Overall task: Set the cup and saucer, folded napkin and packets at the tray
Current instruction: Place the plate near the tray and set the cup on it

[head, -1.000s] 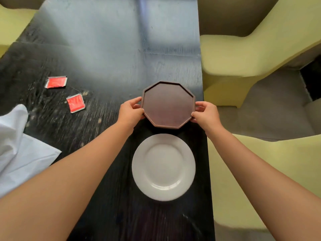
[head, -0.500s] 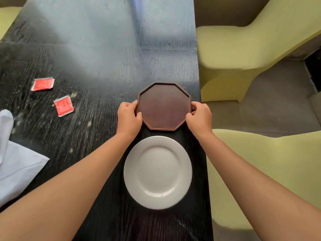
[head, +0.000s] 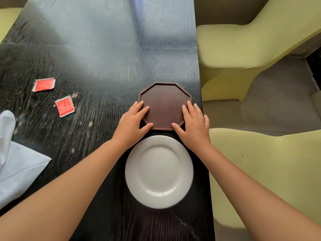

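Your left hand (head: 132,123) lies flat on the near-left edge of the brown octagonal tray (head: 165,101), fingers (head: 141,111) spread and extended over its rim, thumb along the near edge — released, not clenched on anything. Your right hand (head: 194,126) mirrors it on the near-right edge, fingers (head: 190,108) stretched flat across the rim, thumb pointing inward along the near side; it too grips nothing.

The tray sits flat on the dark wood-grain desk (head: 104,58), close to the desk's right edge. Its inner surface is bare where visible. Just beside its near edge lies a white plate (head: 159,172), upright and flat, between your two forearms; tray and plate stand very close, and whether they touch cannot be told.

Two red packets (head: 44,84) lie well apart from the tray, on the left part of the desk. The farther one lies roughly level; the nearer packet (head: 65,106) is tilted. They are near each other but not touching.

A white napkin (head: 15,164) lies at the left margin of the view, rumpled rather than neatly folded, partly cut off by the frame.

Two pale yellow chairs (head: 243,49) stand beside the desk's right edge — one far, one near.
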The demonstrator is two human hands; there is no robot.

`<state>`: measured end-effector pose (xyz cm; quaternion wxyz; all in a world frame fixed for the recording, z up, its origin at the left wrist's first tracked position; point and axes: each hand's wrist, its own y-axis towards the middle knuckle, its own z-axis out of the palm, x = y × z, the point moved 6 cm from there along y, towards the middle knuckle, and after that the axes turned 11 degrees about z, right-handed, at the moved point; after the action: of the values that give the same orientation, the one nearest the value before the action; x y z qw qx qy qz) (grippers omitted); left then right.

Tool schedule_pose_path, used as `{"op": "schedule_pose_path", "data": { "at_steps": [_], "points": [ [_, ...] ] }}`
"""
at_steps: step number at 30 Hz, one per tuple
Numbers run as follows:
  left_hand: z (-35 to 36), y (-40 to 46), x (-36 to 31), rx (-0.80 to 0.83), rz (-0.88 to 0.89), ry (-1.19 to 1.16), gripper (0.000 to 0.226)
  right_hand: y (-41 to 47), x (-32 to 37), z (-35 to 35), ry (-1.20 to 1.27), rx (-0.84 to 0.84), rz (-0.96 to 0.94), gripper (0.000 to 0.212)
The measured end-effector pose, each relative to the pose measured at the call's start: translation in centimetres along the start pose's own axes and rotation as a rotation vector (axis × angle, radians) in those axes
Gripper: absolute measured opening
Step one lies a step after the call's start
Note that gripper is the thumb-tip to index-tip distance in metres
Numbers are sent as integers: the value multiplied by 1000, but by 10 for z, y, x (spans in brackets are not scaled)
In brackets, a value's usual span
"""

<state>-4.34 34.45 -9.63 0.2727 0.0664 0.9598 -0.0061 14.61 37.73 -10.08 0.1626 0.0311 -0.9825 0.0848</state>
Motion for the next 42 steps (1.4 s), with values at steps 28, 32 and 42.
{"op": "schedule_pose_path", "data": {
  "at_steps": [28, 32, 42],
  "points": [
    [-150, -331, -12, -1, 72, 412, 50, -304, 196, 2, -122, 202, -230, 60],
    [-134, -367, 6, 153, -41, 352, 61, -332, 200, 21, -98, 266, -135, 67],
    [-91, -410, 41, 263, -619, -449, 82, -363, 201, 51, 60, 468, 173, 66]
  ]
}}
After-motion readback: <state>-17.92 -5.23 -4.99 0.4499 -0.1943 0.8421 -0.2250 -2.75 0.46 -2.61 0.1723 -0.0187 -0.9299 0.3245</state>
